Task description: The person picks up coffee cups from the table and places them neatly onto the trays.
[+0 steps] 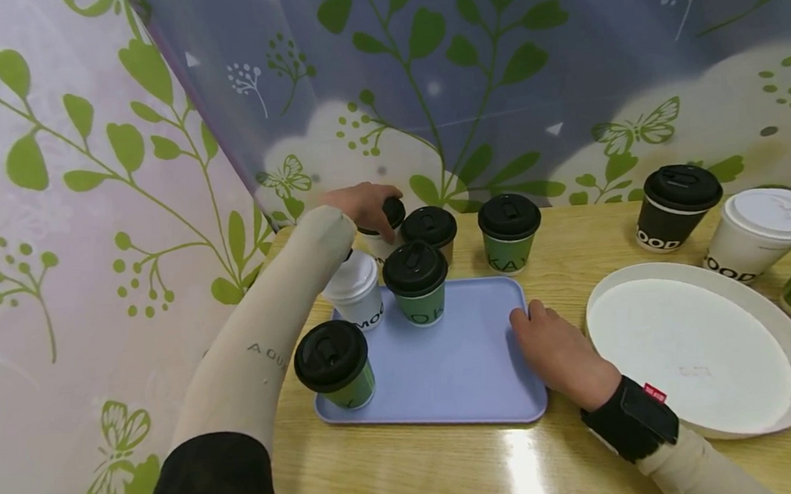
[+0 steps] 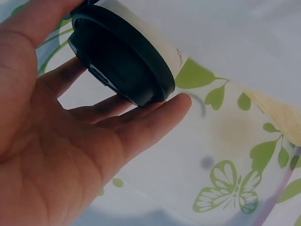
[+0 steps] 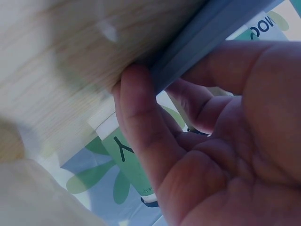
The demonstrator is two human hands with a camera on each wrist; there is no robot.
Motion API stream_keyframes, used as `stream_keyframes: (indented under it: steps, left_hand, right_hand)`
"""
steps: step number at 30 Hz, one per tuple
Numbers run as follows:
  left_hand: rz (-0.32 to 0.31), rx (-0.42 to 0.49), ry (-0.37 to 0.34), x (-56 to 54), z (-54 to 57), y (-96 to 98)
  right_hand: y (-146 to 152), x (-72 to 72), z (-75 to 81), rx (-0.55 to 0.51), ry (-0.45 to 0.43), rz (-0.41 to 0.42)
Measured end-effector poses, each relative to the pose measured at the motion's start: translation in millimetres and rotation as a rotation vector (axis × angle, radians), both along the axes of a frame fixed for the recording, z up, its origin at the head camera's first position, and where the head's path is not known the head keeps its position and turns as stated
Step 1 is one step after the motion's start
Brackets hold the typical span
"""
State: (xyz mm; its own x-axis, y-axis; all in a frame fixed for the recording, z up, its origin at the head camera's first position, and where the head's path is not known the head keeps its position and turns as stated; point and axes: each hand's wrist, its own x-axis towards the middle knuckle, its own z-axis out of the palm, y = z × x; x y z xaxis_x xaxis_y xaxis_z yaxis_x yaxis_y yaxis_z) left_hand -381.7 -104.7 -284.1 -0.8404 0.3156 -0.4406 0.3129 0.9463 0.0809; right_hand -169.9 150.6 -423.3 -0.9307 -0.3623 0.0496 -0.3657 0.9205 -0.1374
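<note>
L hand part-curled, has wht cup w/ blk lid by the lid, far L, just past tray's far edge. R hand curled, pinches R rim of lilac tray. On tray: wht-lidded cup far L, grn cup near L, 2nd grn cup far mid. Rnd wht tray to R.

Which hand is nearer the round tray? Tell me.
Right. The right hand is beside the round tray; the left hand is farther off, gripping a black-lidded cup.
</note>
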Motion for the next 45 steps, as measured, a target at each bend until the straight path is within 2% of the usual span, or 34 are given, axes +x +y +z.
stream_keyframes:
  steps: [6,12,19,25,31,38,45]
  left_hand:
    - [-0.028,0.015,0.003,-0.7,-0.5,-1.1]
    - [-0.027,0.061,0.001,-0.9,-0.2,-5.9]
    - [-0.033,0.170,0.093,-1.7,1.8,-16.5]
    - [0.007,0.285,0.146,4.9,14.1,-25.4]
    - [0.042,0.414,0.226,23.1,32.4,-26.0]
    - [0.091,0.484,0.339,49.0,49.0,-21.4]
    - [0.139,0.564,0.453,84.9,63.0,-23.8]
  right_hand:
    - [-0.7,-0.1,1.4,0.002,-0.013,0.000]
    - [-0.9,-0.4,1.4,0.001,-0.021,-0.003]
    - [-0.3,-0.2,0.4,-0.006,-0.005,-0.001]
    - [-0.2,0.0,-0.8,-0.005,0.005,0.005]
    - [0.9,0.3,-1.5,-0.012,0.032,0.008]
    - [1.7,0.9,-3.6,-0.010,0.073,0.008]
    - [1.3,0.6,-2.9,-0.007,0.055,0.015]
